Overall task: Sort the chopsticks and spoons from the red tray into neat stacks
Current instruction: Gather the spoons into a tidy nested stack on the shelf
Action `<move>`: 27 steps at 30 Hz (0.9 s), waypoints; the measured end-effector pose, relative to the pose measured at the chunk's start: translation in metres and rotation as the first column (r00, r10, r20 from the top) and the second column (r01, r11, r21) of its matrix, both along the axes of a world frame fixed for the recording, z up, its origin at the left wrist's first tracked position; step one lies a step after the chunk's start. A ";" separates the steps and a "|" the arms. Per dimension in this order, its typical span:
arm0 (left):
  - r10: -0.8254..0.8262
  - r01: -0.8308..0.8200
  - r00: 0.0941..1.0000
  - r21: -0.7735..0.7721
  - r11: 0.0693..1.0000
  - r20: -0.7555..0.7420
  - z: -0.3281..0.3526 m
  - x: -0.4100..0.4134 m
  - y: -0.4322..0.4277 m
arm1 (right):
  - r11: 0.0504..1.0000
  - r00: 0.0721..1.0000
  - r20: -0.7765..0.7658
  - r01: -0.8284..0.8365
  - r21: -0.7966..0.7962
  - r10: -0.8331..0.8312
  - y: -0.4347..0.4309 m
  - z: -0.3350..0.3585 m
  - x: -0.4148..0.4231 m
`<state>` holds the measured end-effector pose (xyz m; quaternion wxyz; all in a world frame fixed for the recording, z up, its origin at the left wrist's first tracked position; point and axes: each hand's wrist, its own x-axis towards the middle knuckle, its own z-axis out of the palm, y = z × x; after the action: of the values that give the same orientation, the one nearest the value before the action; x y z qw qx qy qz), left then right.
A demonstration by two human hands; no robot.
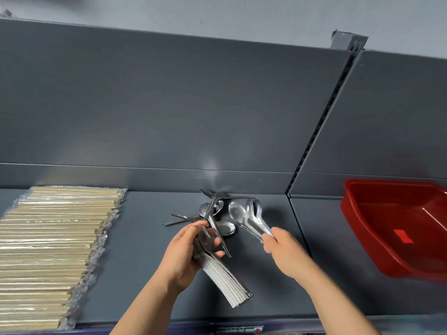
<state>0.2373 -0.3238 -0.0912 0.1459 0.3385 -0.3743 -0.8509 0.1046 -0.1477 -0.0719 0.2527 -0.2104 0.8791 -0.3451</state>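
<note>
My left hand [187,252] grips a thick nested stack of metal spoons [225,279], their handles fanning out down and to the right. My right hand [281,250] pinches the handles of a few nested metal spoons [244,215], bowls pointing up-left. Between and beyond the hands, several loose spoons [212,209] lie in a jumble on the grey shelf [145,250]. A broad layer of wrapped wooden chopsticks [48,250] fills the shelf's left side. The red tray [396,226] stands tilted at the right; the part in view holds nothing.
A grey back panel [169,105] rises behind the shelf. A slotted upright [321,122] splits the shelving into two bays, with the tray in the right bay. The shelf's front edge [193,326] runs along the bottom of the view.
</note>
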 end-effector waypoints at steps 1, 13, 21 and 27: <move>-0.004 0.004 1.000 -0.002 1.000 -0.007 0.002 -0.003 0.002 | 0.996 0.996 0.077 -0.029 -0.080 0.035 0.004 0.007 0.005; -0.072 0.069 0.996 -0.054 0.996 -0.053 0.009 -0.023 0.016 | 0.901 0.924 -0.017 -0.376 -0.217 0.381 0.011 0.020 0.024; -0.079 0.074 0.994 -0.068 0.995 -0.072 0.012 -0.020 0.020 | 0.884 0.890 -0.028 -0.455 -0.112 0.455 -0.001 0.018 0.027; 0.018 -0.025 0.998 -0.128 0.991 -0.062 0.005 -0.001 0.005 | 0.902 0.871 0.309 -0.277 -0.332 0.382 -0.012 0.018 0.027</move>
<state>0.2362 -0.3185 -0.0866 0.1880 0.3064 -0.4202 -0.8332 0.1317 -0.1595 -0.0539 0.4361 -0.3236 0.7095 -0.4491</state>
